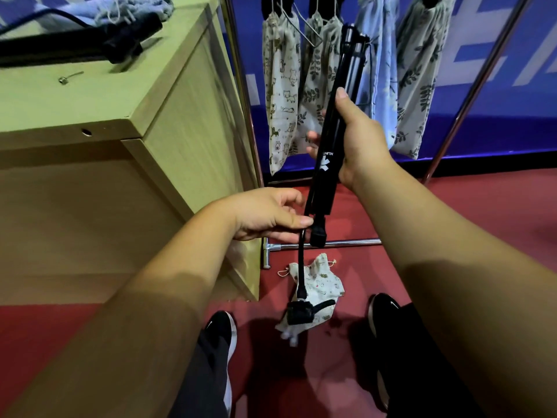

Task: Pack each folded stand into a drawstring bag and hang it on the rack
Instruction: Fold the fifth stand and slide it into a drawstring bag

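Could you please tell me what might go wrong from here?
On the stand, the clamp head dangles on a flexible neck below the left hand and may snag at a bag's mouth. The drawstring bag lies on the floor between the shoes, where it could be stepped on. The right hand holds the stand near the hanging bags, which it might knock.
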A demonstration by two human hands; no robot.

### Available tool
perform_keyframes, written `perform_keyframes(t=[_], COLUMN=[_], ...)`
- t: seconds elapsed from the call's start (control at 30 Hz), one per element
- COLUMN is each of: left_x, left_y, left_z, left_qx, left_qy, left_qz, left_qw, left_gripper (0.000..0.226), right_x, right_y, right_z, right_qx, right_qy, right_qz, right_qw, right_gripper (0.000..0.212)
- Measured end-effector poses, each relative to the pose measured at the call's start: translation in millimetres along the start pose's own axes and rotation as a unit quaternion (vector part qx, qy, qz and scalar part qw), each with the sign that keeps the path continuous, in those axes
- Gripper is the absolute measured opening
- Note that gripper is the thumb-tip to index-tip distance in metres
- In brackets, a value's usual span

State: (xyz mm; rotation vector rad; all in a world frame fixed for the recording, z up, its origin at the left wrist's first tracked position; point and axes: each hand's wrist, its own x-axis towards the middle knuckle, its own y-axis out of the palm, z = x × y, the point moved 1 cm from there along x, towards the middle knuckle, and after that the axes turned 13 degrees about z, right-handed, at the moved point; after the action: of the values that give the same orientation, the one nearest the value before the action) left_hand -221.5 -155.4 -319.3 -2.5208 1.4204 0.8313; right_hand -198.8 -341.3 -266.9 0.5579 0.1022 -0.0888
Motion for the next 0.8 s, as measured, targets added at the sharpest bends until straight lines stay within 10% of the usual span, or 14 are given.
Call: perform_keyframes(t=[0.8], left_x=[2], left_y=[-4], left_z=[-9], left_qx=[0.076], left_qy=[0.027], left_qz=[0.035], left_qw=[0.996], left_gripper=[0.024], right_x=[2], right_y=[-18], right_z=[2], right_qx=[0.03], right_qy=[-0.001], right_qz=[-0.062], right_qw=[0.998], right_gripper=[0.057])
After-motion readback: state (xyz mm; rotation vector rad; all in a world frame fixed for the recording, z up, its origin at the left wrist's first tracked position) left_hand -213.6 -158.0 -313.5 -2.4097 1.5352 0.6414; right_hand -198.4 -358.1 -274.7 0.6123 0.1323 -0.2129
